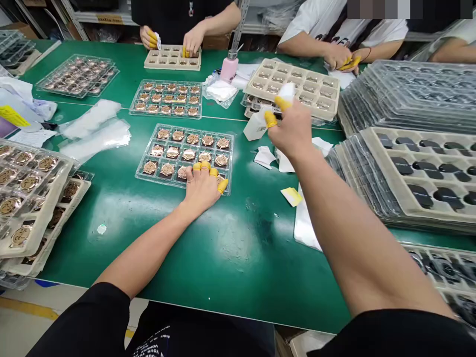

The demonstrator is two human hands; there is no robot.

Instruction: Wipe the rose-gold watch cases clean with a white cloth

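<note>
My left hand [204,184], with yellow finger cots, rests its fingertips on the near edge of a clear plastic tray [149,151] that holds several round copper-coloured pieces. The fingers lie curled over one piece in the near row. My right hand [290,128], also with yellow cots, is raised above the table to the right of that tray. Its fingers pinch a white wipe [287,92], close to a white bottle [256,126] and a beige tray [327,111] of pieces.
The green table [223,248] carries more trays: a clear one [167,99] behind mine, stacked ones at left [29,198], and black-pocketed stacks at right [420,168]. A pink dispenser bottle [228,67], white wipes and bags lie about. Two people opposite work on their own trays.
</note>
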